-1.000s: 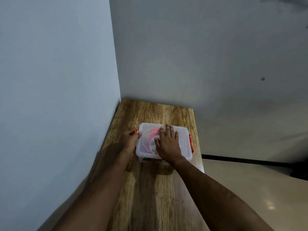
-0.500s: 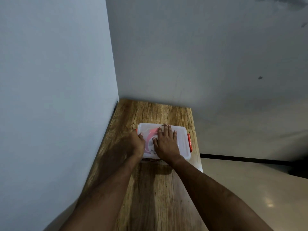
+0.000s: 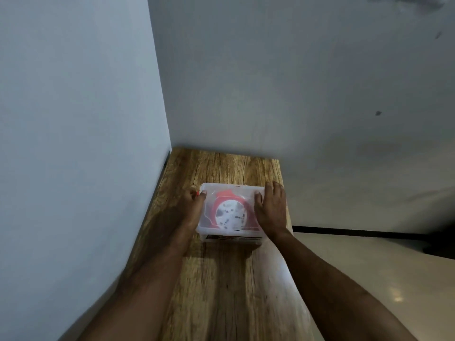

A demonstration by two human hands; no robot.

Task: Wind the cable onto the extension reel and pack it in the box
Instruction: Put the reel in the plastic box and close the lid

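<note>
Left hand point(image 3: 190, 205) and right hand point(image 3: 269, 209) clamp opposite ends of the lidded translucent plastic box point(image 3: 231, 212) holding the red-and-white extension reel point(image 3: 230, 212); rigid, likely slippery, moderately heavy.

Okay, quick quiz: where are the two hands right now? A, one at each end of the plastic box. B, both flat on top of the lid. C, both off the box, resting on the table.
A: the left hand and right hand press the opposite ends of the lidded plastic box, the red reel visible inside.

Clear lidded box point(image 3: 209, 193) on wood tabletop, red/white extension reel point(image 3: 230, 212) flat inside
</note>
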